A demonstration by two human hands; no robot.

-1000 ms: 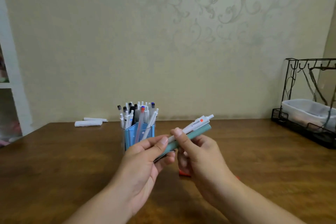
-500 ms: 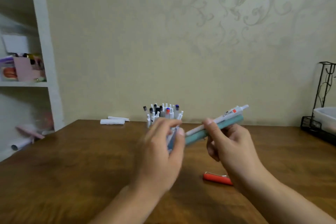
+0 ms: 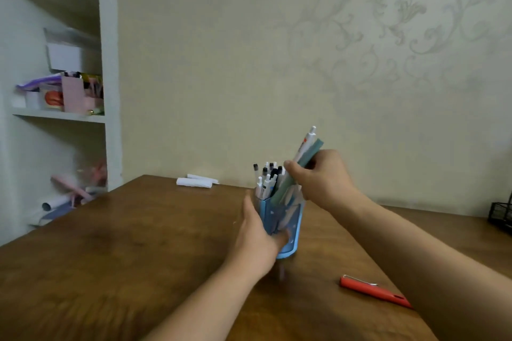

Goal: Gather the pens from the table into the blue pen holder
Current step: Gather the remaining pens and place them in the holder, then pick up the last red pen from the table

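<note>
Nearest you: brown wooden table (image 3: pixel 116 266), grain visible, running back to the wall. Red pen (image 3: pixel 372 290) lies flat on it at near right, just beside your right forearm, apart from everything else.

Mid-table: your left hand (image 3: pixel 256 238) wraps the blue pen holder (image 3: pixel 288 225) from its left side, thumb across the front. Holder stands on the table, already packed with white and black pens (image 3: pixel 266 180).

Your right hand (image 3: pixel 322 178) is above the holder's right rim, gripping a teal pen (image 3: pixel 310 156) and a white pen (image 3: pixel 306 141) together, tilted, tops up and to the right. Teal pen's lower end is in the holder's mouth; can't tell for the white one.

Farther back: two white rolled items (image 3: pixel 195 181) on the table by the wall. Black wire rack (image 3: pixel 501 213) at the far right edge, mostly cut off.

Room: beige wall (image 3: pixel 249 63) with a faint floral scroll pattern on the right. White shelving unit (image 3: pixel 106 72) at left, cluttered with boxes and papers; details are blurred.
</note>
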